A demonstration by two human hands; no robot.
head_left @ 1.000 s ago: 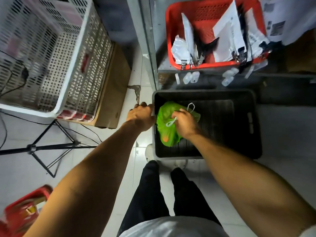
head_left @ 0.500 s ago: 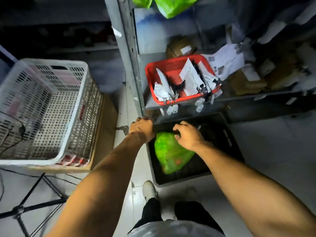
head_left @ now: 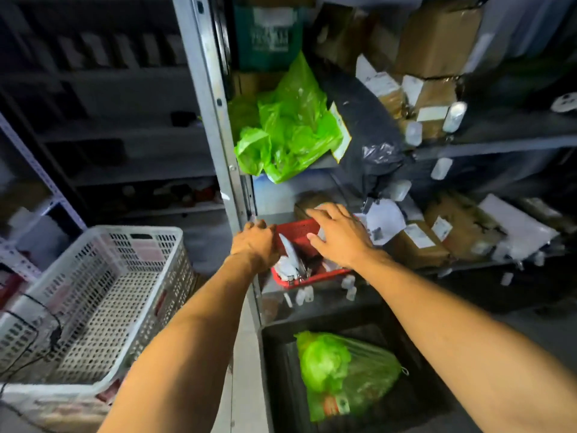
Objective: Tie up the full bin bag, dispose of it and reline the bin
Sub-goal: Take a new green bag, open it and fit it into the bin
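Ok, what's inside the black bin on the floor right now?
One full green bag lies in the black bin, its tied neck pointing right. Orange shows through the plastic; its contents and the bin floor beneath are hidden. Both hands are up at the red basket.

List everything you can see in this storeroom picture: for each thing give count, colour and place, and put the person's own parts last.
Full bin bag: one, green, lying in the bin.
Bin: one, black, on the floor under the shelves.
Loose bags: a bunch, green, on the middle shelf.
Basket: one, red, lower shelf, holding papers.
Crate: one, white, perforated, at left.
Cardboard boxes: several, brown, on the right shelves.
Black bag: one, beside the green bags.
Shelf upright: one, grey metal, centre.
Left hand: at the upright.
Right hand: open, over the basket.
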